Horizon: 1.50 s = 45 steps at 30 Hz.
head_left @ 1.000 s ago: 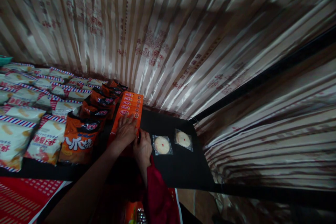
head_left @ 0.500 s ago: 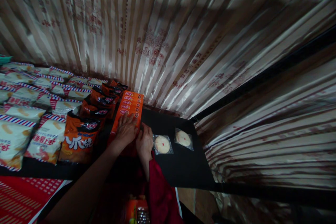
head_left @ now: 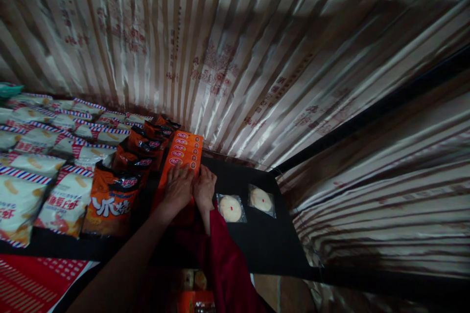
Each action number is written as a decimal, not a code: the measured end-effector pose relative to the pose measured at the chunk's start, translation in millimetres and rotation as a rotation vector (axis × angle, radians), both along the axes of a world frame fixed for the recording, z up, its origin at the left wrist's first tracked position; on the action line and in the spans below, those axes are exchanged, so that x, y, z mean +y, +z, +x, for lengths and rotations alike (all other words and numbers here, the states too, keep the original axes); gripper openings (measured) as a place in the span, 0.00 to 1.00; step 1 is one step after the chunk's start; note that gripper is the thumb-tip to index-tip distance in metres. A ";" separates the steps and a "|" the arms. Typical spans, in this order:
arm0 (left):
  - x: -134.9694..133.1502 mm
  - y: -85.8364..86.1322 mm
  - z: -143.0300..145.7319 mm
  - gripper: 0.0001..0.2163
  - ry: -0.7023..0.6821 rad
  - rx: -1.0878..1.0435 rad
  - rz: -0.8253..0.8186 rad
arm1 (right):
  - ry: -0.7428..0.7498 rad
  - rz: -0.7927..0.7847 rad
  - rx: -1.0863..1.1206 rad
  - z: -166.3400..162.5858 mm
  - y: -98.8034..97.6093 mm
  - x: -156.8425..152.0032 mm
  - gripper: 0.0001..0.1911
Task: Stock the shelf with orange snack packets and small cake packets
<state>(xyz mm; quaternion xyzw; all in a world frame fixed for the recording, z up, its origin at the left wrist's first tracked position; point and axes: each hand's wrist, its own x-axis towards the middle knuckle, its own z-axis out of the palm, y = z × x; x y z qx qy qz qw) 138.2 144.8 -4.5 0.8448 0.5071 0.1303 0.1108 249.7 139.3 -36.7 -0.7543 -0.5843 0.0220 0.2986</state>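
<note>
A row of flat orange snack packets (head_left: pixel 182 151) lies overlapped on a black shelf (head_left: pixel 253 239), running away from me. My left hand (head_left: pixel 178 187) rests flat on the near end of the row, fingers stretched out. My right hand (head_left: pixel 204 188), in a red sleeve, lies beside it at the row's right edge, fingers extended and touching the packets. Just right of my right hand are two clear-wrapped round white crackers, one nearer (head_left: pixel 230 208) and one farther right (head_left: pixel 261 199).
Dark orange snack bags (head_left: pixel 112 200) stand left of the row, and white bags with red and blue striped edges (head_left: pixel 36 166) fill the shelf farther left. A striped, shiny wall covering (head_left: pixel 235 49) backs the shelf. Orange items (head_left: pixel 194 298) sit below the shelf edge.
My right hand has moved up and forward along the right edge of the orange packets, level with my left hand. The view has shifted slightly.
</note>
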 end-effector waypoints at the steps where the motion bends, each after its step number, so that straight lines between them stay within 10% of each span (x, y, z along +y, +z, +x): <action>1: -0.1 0.2 0.0 0.21 -0.001 0.001 -0.001 | 0.005 0.002 0.002 0.5 -0.4 1.2 0.22; 45: -1.6 0.3 -1.4 0.21 -0.008 -0.011 -0.022 | -0.054 -0.011 0.052 3.3 -6.3 5.9 0.24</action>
